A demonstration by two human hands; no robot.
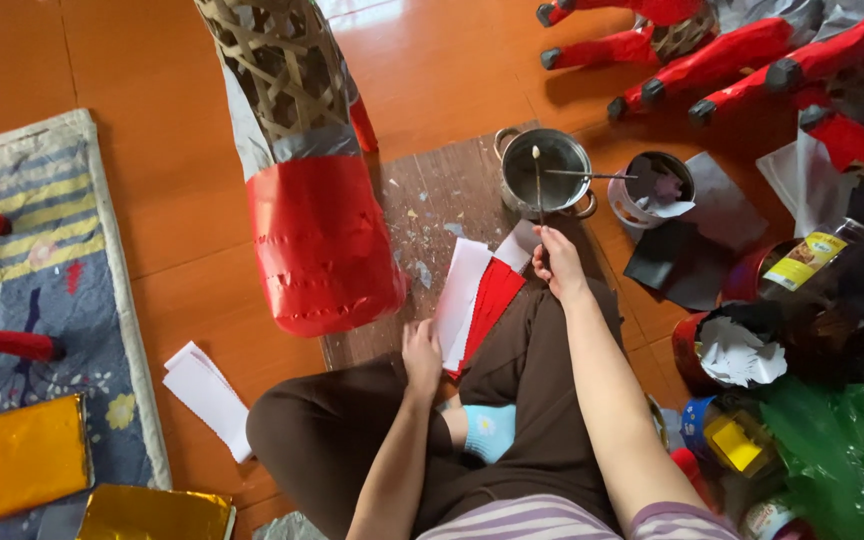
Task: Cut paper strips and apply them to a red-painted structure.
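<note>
I sit cross-legged on an orange floor. My right hand [557, 260] grips a thin stick brush [538, 185] whose tip reaches over a small metal pot [544, 172]. My left hand [421, 355] rests on a stack of white and red paper sheets [474, 298] lying over my knee. A large woven bamboo form [304, 150], partly covered with grey and red paper, stands just left of the sheets. A second stick lies across the pot's rim toward a white cup [652, 190].
A brown board [432, 210] lies under the pot. Red papered legs [732, 60] stand at the top right. Black paper, jars, tins and a green bag [847, 450] crowd the right. A rug [47, 260], gold foil sheets [17, 460] and white paper [207, 395] lie left.
</note>
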